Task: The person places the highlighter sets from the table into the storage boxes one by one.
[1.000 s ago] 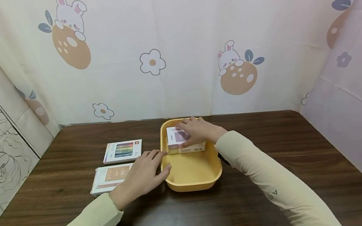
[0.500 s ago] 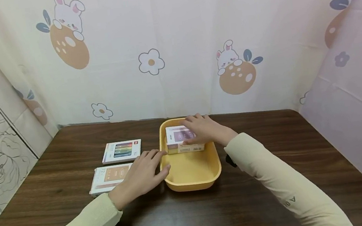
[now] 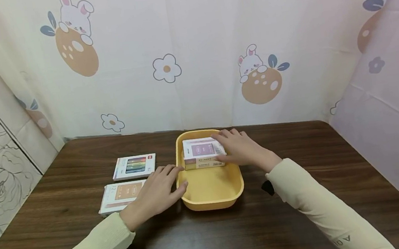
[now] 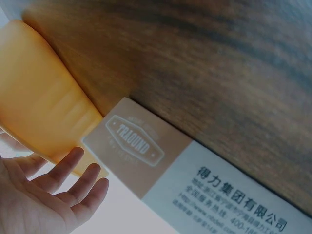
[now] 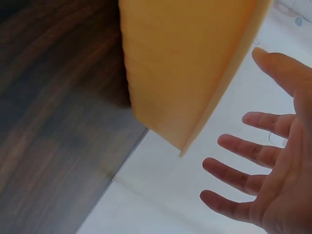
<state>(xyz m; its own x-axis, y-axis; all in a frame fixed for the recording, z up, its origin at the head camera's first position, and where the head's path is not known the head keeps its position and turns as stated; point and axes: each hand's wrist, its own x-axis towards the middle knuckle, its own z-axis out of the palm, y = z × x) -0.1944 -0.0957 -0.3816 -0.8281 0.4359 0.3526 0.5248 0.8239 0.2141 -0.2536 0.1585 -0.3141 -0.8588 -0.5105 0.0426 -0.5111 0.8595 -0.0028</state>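
A yellow plastic bin (image 3: 213,188) stands mid-table. In its far half lies a white box with a purple label (image 3: 197,150); whether another box lies under it I cannot tell. My left hand (image 3: 155,194) is at the bin's left rim, fingers relaxed, reaching over a white box with an orange-brown label (image 3: 125,194). That box's printed end (image 4: 134,139) fills much of the left wrist view. My right hand (image 3: 242,148) hovers over the bin's right rim beside the purple-labelled box, holding nothing. Its fingers are spread in the right wrist view, apart from the bin wall (image 5: 180,63).
A flat white box with a window of coloured sticks (image 3: 135,166) lies left of the bin, behind the brown-labelled box. The dark wooden table (image 3: 324,179) ends at a printed curtain (image 3: 210,89) at the back.
My right hand has drawn back to the right, off the purple-labelled box, uncovering its label. The box stays in the bin. My left hand has barely moved.
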